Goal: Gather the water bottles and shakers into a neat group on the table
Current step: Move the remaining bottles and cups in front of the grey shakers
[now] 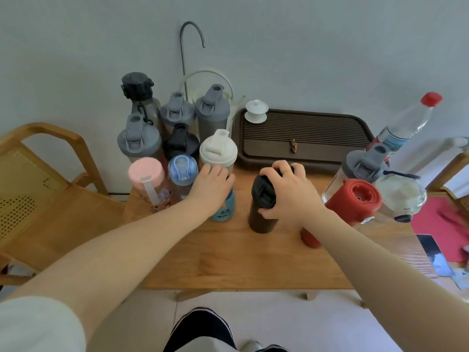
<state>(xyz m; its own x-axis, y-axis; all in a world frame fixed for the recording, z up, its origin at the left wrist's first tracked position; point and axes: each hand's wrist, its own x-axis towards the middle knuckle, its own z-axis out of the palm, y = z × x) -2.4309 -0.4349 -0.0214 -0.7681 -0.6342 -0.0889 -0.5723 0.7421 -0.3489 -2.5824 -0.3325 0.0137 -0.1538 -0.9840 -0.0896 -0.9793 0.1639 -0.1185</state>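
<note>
Mostly hidden under left hand (210, 185): teal bottle (223, 212).

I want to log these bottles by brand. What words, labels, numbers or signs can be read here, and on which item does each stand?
Nothing can be read for certain.
Teal bottle under the left hand: dark print, too blurred to read.
Clear bottle with the red cap: blue and white label, too small to read.
Pink-lidded bottle: pictures only, no legible words.
Dark bottle under the right hand: no print visible.
</note>
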